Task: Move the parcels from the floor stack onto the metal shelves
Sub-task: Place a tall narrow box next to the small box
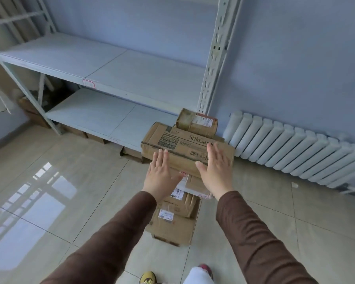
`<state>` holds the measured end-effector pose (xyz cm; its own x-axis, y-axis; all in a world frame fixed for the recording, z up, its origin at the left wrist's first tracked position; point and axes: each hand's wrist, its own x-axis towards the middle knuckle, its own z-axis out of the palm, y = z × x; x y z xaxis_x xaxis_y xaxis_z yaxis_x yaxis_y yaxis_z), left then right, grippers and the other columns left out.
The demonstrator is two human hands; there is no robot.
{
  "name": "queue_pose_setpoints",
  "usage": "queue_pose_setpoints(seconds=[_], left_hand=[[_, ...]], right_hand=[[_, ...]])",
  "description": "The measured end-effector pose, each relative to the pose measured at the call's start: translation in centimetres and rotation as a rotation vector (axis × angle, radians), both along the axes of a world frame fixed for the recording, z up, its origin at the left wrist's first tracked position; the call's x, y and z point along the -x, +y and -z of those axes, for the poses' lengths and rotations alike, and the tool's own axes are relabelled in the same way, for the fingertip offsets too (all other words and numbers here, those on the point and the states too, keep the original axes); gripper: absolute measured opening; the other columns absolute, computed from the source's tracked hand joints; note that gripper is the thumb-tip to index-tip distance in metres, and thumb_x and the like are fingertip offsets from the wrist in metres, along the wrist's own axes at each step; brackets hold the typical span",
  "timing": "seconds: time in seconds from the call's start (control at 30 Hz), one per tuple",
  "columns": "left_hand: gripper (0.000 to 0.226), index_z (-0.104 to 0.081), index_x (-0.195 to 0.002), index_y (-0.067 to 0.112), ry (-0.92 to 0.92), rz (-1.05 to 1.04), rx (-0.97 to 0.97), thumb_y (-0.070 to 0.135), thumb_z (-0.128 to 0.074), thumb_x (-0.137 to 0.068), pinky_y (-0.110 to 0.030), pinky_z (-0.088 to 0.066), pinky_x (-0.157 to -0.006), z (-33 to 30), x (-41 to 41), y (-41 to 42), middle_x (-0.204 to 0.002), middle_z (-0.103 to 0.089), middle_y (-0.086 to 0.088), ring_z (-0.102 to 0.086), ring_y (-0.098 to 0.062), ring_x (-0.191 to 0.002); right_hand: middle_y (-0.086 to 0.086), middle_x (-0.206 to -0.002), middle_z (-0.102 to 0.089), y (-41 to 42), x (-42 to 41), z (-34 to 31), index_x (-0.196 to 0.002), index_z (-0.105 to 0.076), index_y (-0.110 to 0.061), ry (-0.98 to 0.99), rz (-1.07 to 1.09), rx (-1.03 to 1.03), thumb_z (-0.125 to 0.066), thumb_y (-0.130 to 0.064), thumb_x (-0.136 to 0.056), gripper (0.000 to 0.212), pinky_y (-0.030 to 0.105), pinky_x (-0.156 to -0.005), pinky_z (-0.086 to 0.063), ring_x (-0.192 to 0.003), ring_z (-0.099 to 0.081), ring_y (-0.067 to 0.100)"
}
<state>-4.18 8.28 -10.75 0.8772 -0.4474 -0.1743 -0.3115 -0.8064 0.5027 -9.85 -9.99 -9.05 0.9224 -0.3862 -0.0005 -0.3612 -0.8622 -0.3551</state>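
Two shelves (103, 64) of the metal rack fill the far left, upper and lower (94, 117), both showing bare boards, and that looks like where the parcels are headed. Over on the right runs a white radiator (295, 148) low along the wall, so the stack has been built in the gap between rack post (215, 64) and radiator, close to the shelves and presumably a short carry away.

Now the stack (178, 214) itself, standing on the tiled floor (70, 181) right in front of the person: cardboard boxes piled flat, broader ones low down it seems, though the middle is partly hidden by the hands. Near the top sits a wide box (184, 148) with printed lettering, and a small box (197, 121) rests on its far edge.

And here are the hands! Left hand (160, 177) and right hand (215, 173) hang over the near edge of the wide box, palms down, fingers straight and only slightly spread, nothing held. Whether the fingertips touch the cardboard, I cannot tell. Set apart like that, they look ready to take the wide box by both sides, a sensible way to lift something that broad. The small box riding on top could slide if the lift tilts.
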Motion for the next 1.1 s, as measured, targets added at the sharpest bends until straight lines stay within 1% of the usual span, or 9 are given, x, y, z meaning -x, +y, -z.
queue_pose_setpoints(seconds=[0.17,0.23,0.3,0.43,0.53,0.63,0.83,0.93,1.1], left_hand=[[0.100,0.018,-0.159,0.015,0.113,-0.139,0.064,0.062,-0.046,-0.098,-0.043,0.004,-0.127,2.7,-0.8,-5.0,-0.166,0.024,-0.004,0.021,-0.018,-0.153],[0.100,0.020,-0.159,0.013,0.157,-0.242,0.119,0.059,-0.046,-0.099,-0.035,0.013,-0.118,3.7,-0.7,-7.4,-0.165,0.025,-0.004,0.020,-0.018,-0.154],[0.101,0.020,-0.158,0.012,0.211,-0.375,0.211,0.057,-0.048,-0.099,-0.032,0.012,-0.117,4.5,-0.4,-9.8,-0.166,0.025,-0.006,0.017,-0.019,-0.155],[0.108,0.023,-0.157,0.016,0.373,-0.636,0.500,0.056,-0.056,-0.096,-0.045,-0.012,-0.127,6.0,0.3,-14.5,-0.169,0.013,-0.006,0.002,-0.022,-0.157],[0.110,0.028,-0.155,0.020,0.543,-0.835,0.711,0.057,-0.056,-0.095,-0.044,-0.027,-0.123,6.3,0.5,-17.6,-0.170,-0.010,-0.004,-0.023,-0.026,-0.153],[0.107,0.027,-0.156,0.019,0.621,-0.994,0.859,0.053,-0.056,-0.098,-0.040,-0.028,-0.121,6.7,0.3,-19.6,-0.168,-0.015,-0.005,-0.028,-0.026,-0.151],[0.096,0.007,-0.161,0.022,0.627,-1.063,1.027,0.039,-0.064,-0.098,-0.025,-0.047,-0.094,7.2,0.3,-20.7,-0.152,-0.041,0.004,-0.053,-0.015,-0.122],[0.096,0.000,-0.161,0.028,0.568,-1.045,1.049,0.030,-0.070,-0.094,-0.021,-0.053,-0.081,7.4,0.6,-19.8,-0.150,-0.047,0.002,-0.058,-0.008,-0.111],[0.102,-0.006,-0.159,0.039,0.428,-1.047,1.118,0.034,-0.078,-0.087,-0.036,-0.043,-0.111,5.9,0.9,-16.4,-0.151,-0.047,0.006,-0.052,-0.014,-0.130]], right_hand=[[0.007,-0.170,-0.006,-6.7,-3.2,2.1,-0.162,-0.013,-0.019,0.044,-0.006,0.017,-0.041,-0.052,-0.103,0.073,0.050,-0.126,-0.010,-0.157,-0.006,0.026],[0.007,-0.170,-0.007,-9.7,-4.6,2.9,-0.161,-0.014,-0.018,0.067,-0.031,0.013,-0.042,-0.052,-0.102,0.073,0.052,-0.125,-0.013,-0.157,-0.006,0.025],[0.008,-0.170,-0.009,-12.8,-6.2,3.8,-0.161,-0.014,-0.017,0.104,-0.073,0.010,-0.042,-0.052,-0.102,0.074,0.054,-0.124,-0.015,-0.156,-0.008,0.025],[0.010,-0.168,-0.018,-17.7,-9.0,5.3,-0.160,-0.017,-0.015,0.199,-0.185,-0.013,-0.040,-0.053,-0.103,0.073,0.054,-0.122,-0.018,-0.155,-0.015,0.028],[0.011,-0.162,-0.033,-19.8,-10.6,6.3,-0.158,-0.026,-0.015,0.297,-0.251,-0.067,-0.037,-0.055,-0.103,0.069,0.052,-0.119,-0.026,-0.149,-0.028,0.031],[0.012,-0.157,-0.043,-20.5,-11.6,6.7,-0.154,-0.036,-0.014,0.393,-0.277,-0.217,-0.036,-0.054,-0.104,0.064,0.045,-0.117,-0.032,-0.144,-0.037,0.032],[0.010,-0.141,-0.057,-20.0,-11.6,7.2,-0.143,-0.047,-0.016,0.389,-0.298,-0.397,-0.038,-0.050,-0.104,0.052,0.043,-0.104,-0.044,-0.127,-0.054,0.030],[0.007,-0.147,-0.052,-18.8,-11.1,6.5,-0.147,-0.042,-0.019,0.340,-0.341,-0.398,-0.041,-0.050,-0.104,0.053,0.045,-0.109,-0.043,-0.133,-0.050,0.028],[0.009,-0.152,-0.046,-14.9,-10.9,3.4,-0.151,-0.038,-0.018,0.194,-0.445,-0.408,-0.045,-0.045,-0.104,0.054,0.043,-0.113,-0.039,-0.139,-0.044,0.027]])
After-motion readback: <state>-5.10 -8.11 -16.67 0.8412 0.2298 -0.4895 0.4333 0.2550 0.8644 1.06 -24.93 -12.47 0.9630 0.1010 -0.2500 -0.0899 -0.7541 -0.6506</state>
